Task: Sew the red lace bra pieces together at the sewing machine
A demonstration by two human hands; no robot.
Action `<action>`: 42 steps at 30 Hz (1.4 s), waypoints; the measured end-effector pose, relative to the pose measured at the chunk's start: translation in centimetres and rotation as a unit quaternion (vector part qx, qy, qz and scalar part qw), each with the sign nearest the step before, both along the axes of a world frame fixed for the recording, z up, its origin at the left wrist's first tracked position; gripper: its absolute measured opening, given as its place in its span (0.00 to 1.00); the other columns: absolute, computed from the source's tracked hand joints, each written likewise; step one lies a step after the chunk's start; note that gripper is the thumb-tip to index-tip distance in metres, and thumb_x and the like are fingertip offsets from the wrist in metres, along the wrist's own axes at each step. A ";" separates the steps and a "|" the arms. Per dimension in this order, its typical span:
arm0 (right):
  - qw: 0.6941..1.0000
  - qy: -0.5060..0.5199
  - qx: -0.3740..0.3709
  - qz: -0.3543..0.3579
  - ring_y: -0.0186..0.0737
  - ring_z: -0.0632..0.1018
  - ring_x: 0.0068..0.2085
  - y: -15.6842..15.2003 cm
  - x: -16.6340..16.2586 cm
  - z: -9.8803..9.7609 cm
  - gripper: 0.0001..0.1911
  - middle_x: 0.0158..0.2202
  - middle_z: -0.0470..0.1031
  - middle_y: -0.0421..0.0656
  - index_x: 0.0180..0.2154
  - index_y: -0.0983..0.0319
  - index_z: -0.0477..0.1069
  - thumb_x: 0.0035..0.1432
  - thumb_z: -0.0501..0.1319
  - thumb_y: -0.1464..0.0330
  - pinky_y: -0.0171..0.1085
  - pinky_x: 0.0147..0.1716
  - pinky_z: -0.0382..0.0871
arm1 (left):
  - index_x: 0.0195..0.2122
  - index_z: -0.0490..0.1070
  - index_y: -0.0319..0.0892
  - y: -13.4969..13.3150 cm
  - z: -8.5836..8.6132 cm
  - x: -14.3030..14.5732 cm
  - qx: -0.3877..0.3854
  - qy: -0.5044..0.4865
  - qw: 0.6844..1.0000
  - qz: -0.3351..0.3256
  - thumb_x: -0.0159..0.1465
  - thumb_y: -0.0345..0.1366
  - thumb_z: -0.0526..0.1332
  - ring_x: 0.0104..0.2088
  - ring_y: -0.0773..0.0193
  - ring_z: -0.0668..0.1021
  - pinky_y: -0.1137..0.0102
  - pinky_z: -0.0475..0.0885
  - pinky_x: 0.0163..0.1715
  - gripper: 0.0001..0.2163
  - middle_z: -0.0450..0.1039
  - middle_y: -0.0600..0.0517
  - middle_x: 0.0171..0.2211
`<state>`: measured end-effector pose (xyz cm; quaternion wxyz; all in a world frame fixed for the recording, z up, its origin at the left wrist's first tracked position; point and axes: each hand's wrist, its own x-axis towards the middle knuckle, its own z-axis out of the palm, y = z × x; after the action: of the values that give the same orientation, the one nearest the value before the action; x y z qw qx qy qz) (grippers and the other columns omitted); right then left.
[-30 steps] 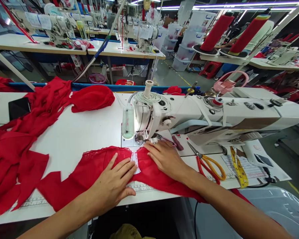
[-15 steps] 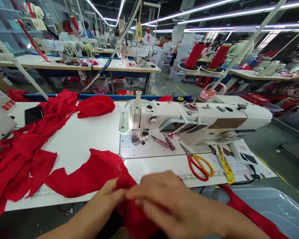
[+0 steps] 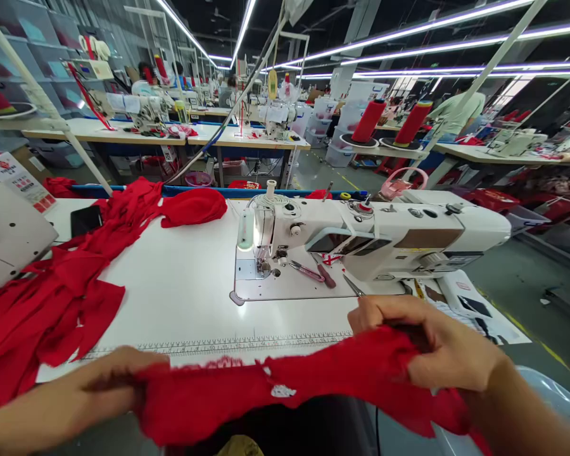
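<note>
A strip of red fabric [image 3: 228,396] with a lacy edge and small white patches near its middle is stretched between both hands, in front of the table edge. My left hand [image 3: 107,386] is closed on its left end. Around the right part of the cloth, my right hand [image 3: 449,345] is closed, with a tail of fabric hanging past the wrist. Scissors [image 3: 354,286] lie just beyond the right hand, which hides their handles. Behind the cloth stands a white sewing machine [image 3: 384,237], its lamp lit. Pink-handled tweezers [image 3: 306,272] and a dark-red-handled tool [image 3: 327,276] rest on its bed.
A heap of red fabric [image 3: 71,278] covers the table's left side, with a black phone-like object [image 3: 86,220] beside it. A printed ruler [image 3: 247,343] runs along the front edge. Red thread cones [image 3: 369,121] stand behind; a clear plastic bin [image 3: 546,396] is at lower right.
My hands were together over bunched fabric; they have moved far apart, stretching the strip between them. The red cloth has left the tabletop's front middle. The right hand now covers the scissors' handles.
</note>
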<state>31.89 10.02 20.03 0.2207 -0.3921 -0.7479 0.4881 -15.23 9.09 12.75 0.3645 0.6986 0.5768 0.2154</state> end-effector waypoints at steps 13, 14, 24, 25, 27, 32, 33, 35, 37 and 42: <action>0.898 -0.175 0.369 -0.163 0.48 0.77 0.52 5.5 -9.5 -13.4 0.16 0.51 0.77 0.51 0.52 0.61 0.73 0.70 0.50 0.71 0.49 0.53 0.75 | 0.64 0.64 0.39 8.1 -6.8 14.5 0.326 0.148 0.908 -0.220 0.75 0.37 0.45 0.66 0.52 0.66 0.48 0.62 0.66 0.20 0.66 0.42 0.64; 0.902 -0.176 0.367 -0.145 0.49 0.77 0.53 5.6 -9.5 -14.1 0.15 0.52 0.77 0.51 0.52 0.62 0.73 0.70 0.51 0.71 0.51 0.54 0.75 | 0.65 0.63 0.40 7.3 -7.7 14.7 0.326 0.164 0.901 -0.235 0.75 0.39 0.47 0.67 0.49 0.65 0.44 0.62 0.65 0.20 0.65 0.41 0.65; 0.918 -0.114 0.364 -0.109 0.47 0.78 0.52 6.1 -9.5 -14.0 0.12 0.50 0.79 0.49 0.49 0.62 0.73 0.70 0.53 0.72 0.48 0.54 0.75 | 0.60 0.68 0.31 6.8 -7.4 15.6 0.411 0.172 0.868 -0.220 0.74 0.38 0.53 0.59 0.47 0.74 0.51 0.73 0.59 0.19 0.73 0.37 0.57; 0.916 -0.123 0.366 -0.109 0.48 0.78 0.52 6.3 -9.7 -14.2 0.11 0.50 0.79 0.49 0.49 0.63 0.73 0.70 0.54 0.71 0.49 0.54 0.75 | 0.59 0.69 0.32 7.4 -7.6 15.7 0.411 0.168 0.866 -0.228 0.74 0.39 0.52 0.59 0.46 0.75 0.50 0.73 0.59 0.19 0.73 0.36 0.57; 0.913 -0.133 0.369 -0.107 0.50 0.78 0.52 6.8 -9.7 -14.6 0.10 0.50 0.79 0.50 0.49 0.64 0.73 0.68 0.58 0.69 0.49 0.54 0.75 | 0.60 0.67 0.33 8.1 -8.4 15.7 0.400 0.163 0.872 -0.232 0.74 0.42 0.53 0.60 0.45 0.74 0.48 0.73 0.58 0.21 0.72 0.36 0.58; 0.910 -0.141 0.376 -0.103 0.48 0.78 0.53 7.2 -9.0 -14.9 0.12 0.51 0.78 0.50 0.51 0.63 0.72 0.67 0.60 0.67 0.49 0.54 0.74 | 0.64 0.63 0.33 7.8 -9.5 15.3 0.398 0.168 0.874 -0.223 0.74 0.42 0.54 0.62 0.46 0.71 0.47 0.71 0.59 0.22 0.70 0.36 0.60; 0.910 -0.142 0.376 -0.101 0.48 0.78 0.52 7.2 -9.0 -14.9 0.13 0.51 0.78 0.50 0.51 0.63 0.72 0.67 0.60 0.67 0.49 0.54 0.74 | 0.64 0.63 0.33 7.6 -9.5 15.3 0.400 0.173 0.872 -0.221 0.74 0.43 0.53 0.62 0.46 0.71 0.48 0.72 0.59 0.23 0.70 0.36 0.60; 0.911 -0.144 0.373 -0.096 0.48 0.78 0.52 7.2 -9.0 -14.7 0.12 0.51 0.78 0.50 0.51 0.62 0.72 0.67 0.60 0.67 0.48 0.53 0.74 | 0.64 0.63 0.33 7.2 -9.4 15.4 0.402 0.181 0.871 -0.217 0.74 0.44 0.52 0.62 0.47 0.71 0.48 0.72 0.58 0.23 0.70 0.37 0.60; 0.913 -0.143 0.370 -0.092 0.48 0.78 0.52 7.2 -9.0 -14.6 0.12 0.51 0.78 0.50 0.51 0.62 0.72 0.67 0.60 0.68 0.48 0.53 0.74 | 0.63 0.64 0.33 7.1 -9.1 15.5 0.400 0.186 0.871 -0.215 0.75 0.44 0.51 0.62 0.48 0.71 0.49 0.71 0.59 0.23 0.70 0.38 0.61; 0.915 -0.131 0.366 -0.106 0.47 0.77 0.52 7.2 -9.2 -14.4 0.11 0.50 0.78 0.49 0.50 0.62 0.73 0.68 0.58 0.69 0.48 0.54 0.74 | 0.65 0.63 0.36 7.3 -8.6 16.1 0.386 0.193 0.880 -0.198 0.74 0.48 0.51 0.59 0.50 0.73 0.50 0.66 0.61 0.25 0.72 0.41 0.59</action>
<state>22.74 17.20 5.65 0.2989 -0.4215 -0.8505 0.0983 0.85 16.36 4.13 -0.0177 0.9111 0.3570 0.2051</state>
